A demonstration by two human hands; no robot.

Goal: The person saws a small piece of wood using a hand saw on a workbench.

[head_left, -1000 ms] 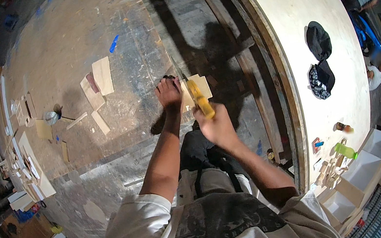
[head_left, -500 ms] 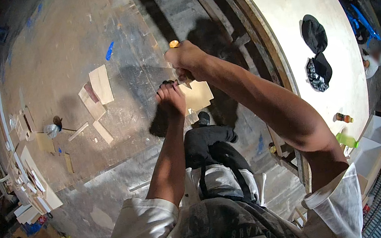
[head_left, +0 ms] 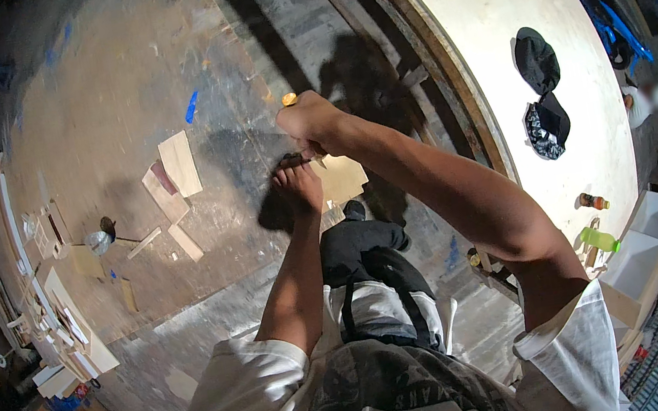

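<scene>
My right hand (head_left: 312,123) is closed round a yellow-handled tool (head_left: 289,99). The rounded handle end sticks out above the fist, and a thin pointed tip shows below it; the fist hides the rest. Just below and to the left is my left hand (head_left: 297,186), its fingers bent over a small dark thing that I cannot make out. A pale thin wooden board (head_left: 344,176) with a notched edge lies beside both hands, at the right edge of a large worn brown wooden surface (head_left: 100,95).
Loose wood pieces (head_left: 180,164), a blue scrap (head_left: 192,107) and a clear plastic bag (head_left: 99,241) lie to the left. On the right, a white-topped table (head_left: 478,4) bears two black caps (head_left: 537,59) and a green bottle (head_left: 600,240). People are at the far right.
My right fist has come down and slightly left with the yellow-handled tool, nearer to my left hand. My left hand stays by the board. The whole view has shifted slightly.
</scene>
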